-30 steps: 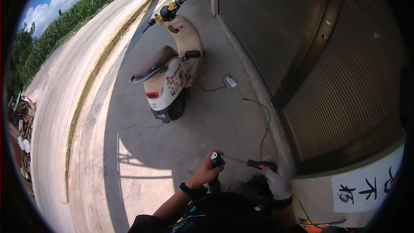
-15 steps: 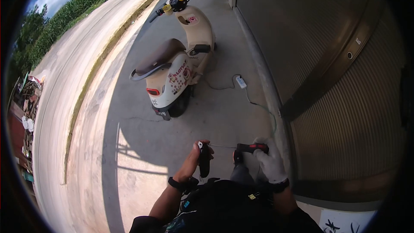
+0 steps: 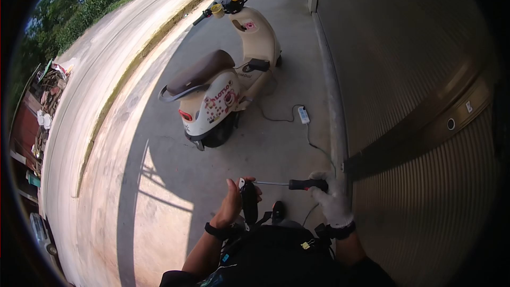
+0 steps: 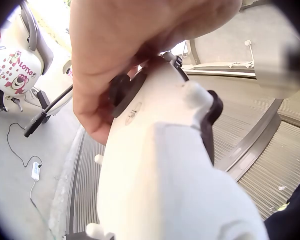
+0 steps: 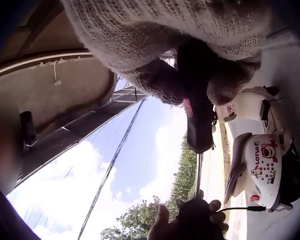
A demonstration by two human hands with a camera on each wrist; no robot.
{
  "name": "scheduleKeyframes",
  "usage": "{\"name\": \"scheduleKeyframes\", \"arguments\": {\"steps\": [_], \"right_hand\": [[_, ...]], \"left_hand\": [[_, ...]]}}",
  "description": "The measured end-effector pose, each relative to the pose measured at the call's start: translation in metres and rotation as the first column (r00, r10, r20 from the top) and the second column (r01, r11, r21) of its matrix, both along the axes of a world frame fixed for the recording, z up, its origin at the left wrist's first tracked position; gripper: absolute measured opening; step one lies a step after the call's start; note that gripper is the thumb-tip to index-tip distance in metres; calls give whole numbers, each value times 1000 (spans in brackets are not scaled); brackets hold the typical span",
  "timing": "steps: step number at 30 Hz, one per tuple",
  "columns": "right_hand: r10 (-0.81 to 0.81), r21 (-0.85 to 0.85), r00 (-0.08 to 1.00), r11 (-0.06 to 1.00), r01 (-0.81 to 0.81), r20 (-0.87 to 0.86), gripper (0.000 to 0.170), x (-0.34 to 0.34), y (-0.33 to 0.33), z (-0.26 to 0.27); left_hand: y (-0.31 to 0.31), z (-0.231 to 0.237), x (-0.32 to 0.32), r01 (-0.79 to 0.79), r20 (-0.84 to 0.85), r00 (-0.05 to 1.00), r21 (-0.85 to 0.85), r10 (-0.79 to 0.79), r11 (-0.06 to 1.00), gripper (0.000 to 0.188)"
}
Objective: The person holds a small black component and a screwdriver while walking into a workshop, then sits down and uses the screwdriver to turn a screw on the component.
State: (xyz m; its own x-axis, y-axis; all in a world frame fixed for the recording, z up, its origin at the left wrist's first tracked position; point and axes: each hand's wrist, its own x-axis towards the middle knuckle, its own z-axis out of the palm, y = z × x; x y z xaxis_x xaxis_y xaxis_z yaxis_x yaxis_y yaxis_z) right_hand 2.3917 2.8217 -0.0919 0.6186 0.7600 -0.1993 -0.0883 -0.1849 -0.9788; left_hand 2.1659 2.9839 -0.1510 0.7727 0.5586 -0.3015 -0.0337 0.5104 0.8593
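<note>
My bare left hand grips a long plastic housing that is black on one side. Its pale side, with small pegs along the edges, fills the left wrist view. A short black lead with a plug on its end sticks out beside that hand. In a knitted glove, my right hand holds a screwdriver by its black and red handle. Nearly level, the metal shaft reaches across to the top end of the housing, where fingers hide its tip in the right wrist view.
A beige and white scooter with stickers stands ahead on concrete. Right of it, a white adapter lies on the ground with its cable. A ribbed shutter door rises on the right. My shoe shows below the hands.
The head view has turned, and the scooter sits farther right in it. The screwdriver, slanted down to the right before, is now nearly level. More of the housing shows below the left fingers.
</note>
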Motion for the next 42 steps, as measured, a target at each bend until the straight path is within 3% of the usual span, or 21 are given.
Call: {"name": "scheduleKeyframes", "arguments": {"steps": [2, 4, 8, 11, 14, 16, 19, 22, 25, 28, 29, 31, 34, 37, 41, 42], "right_hand": [[41, 20, 999, 999, -41, 23, 21, 11, 4, 3], [89, -68, 978, 992, -104, -187, 26, 22, 9, 8], [79, 6, 983, 997, -79, -164, 28, 34, 13, -8], [16, 153, 995, 988, -1, -101, 24, 35, 21, -16], [45, 129, 999, 991, -47, 22, 23, 34, 26, -18], [135, 18, 966, 991, -134, -218, 30, 38, 28, -8], [153, -18, 965, 987, -160, -214, 32, 46, 34, -9], [109, 117, 980, 989, -89, -169, 25, 46, 37, -22], [118, 109, 992, 988, -112, -49, 22, 45, 38, -26], [98, 139, 986, 987, -79, -135, 27, 36, 44, -7], [96, 138, 986, 987, -78, -135, 27, 38, 44, -6], [124, -35, 977, 991, -132, -175, 33, 42, 42, -4], [96, 63, 986, 994, -88, -134, 31, 38, 44, -9], [116, 57, 992, 992, -113, -46, 30, 40, 43, -11], [120, 64, 991, 991, -116, -61, 30, 38, 49, 1], [140, 7, 982, 990, -140, -129, 31, 39, 48, 3]], "left_hand": [[-2, -3, 3, -27, -9, 1000, -13, 27, 1000, 89], [1, -4, 8, -43, -7, 999, -14, 42, 999, 90], [4, 1, 22, -29, -17, 999, -12, 29, 1000, 89], [10, 1, 22, -14, -39, 999, 0, 14, 1000, 89], [15, -3, 22, -40, -62, 997, -11, 40, 999, 89], [17, -6, 20, -79, -67, 995, -21, 78, 997, 89], [22, -5, 20, -58, -48, 997, -24, 57, 998, 87], [25, -5, 23, -40, -40, 998, -4, 40, 999, 86], [27, -7, 24, -42, -38, 998, 9, 42, 999, 86], [30, -7, 24, -38, -70, 997, 24, 40, 999, 86], [31, -8, 24, -38, -70, 997, 25, 40, 999, 86], [32, -7, 24, -37, -67, 997, 26, 39, 999, 86], [33, -4, 25, -57, -82, 995, 19, 58, 998, 85], [34, -5, 23, -48, -72, 996, 11, 49, 999, 84], [36, -5, 23, -51, -70, 996, 6, 51, 999, 84], [37, -5, 22, -47, -75, 996, 14, 48, 999, 85]]}}
